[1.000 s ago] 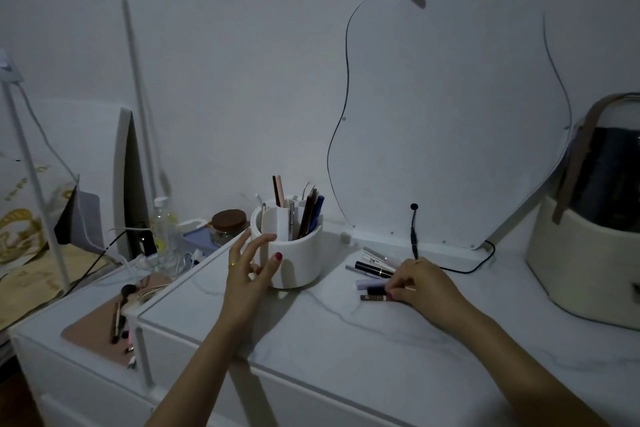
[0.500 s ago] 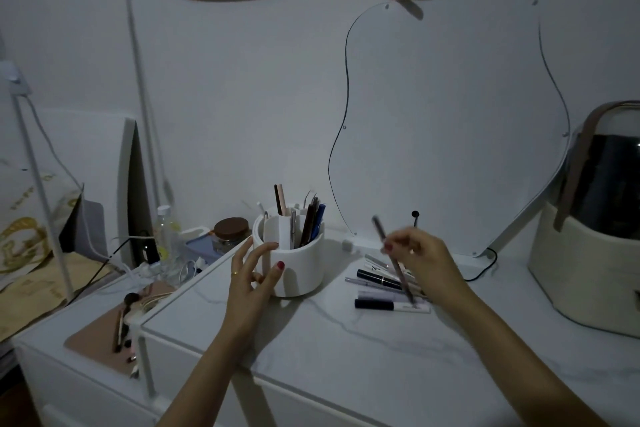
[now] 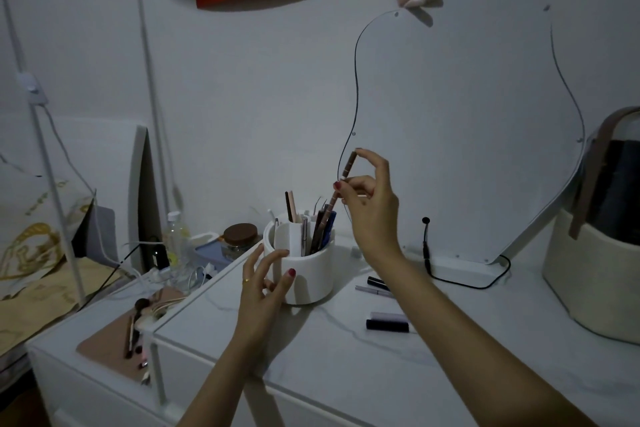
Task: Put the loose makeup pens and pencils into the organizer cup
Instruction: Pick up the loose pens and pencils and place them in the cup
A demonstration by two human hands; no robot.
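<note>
Right hand (image 3: 372,198) pinches brown pencil (image 3: 343,184) above cup (image 3: 308,274); left hand (image 3: 263,288) spread beside it.

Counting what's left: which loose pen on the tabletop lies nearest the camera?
The black pen, at the front of the scattered group, just in front of the pale lilac one; the others lie farther back.

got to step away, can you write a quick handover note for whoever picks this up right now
Right hand: pinching a brown pencil, tip lowered over the organizer cup, not released.
Left hand: open, fingers at the cup's near side.
Done: several pens already stand in the cup.
Left: drop this pencil in, then the loose pens lying on the tabletop right of the cup.
</note>
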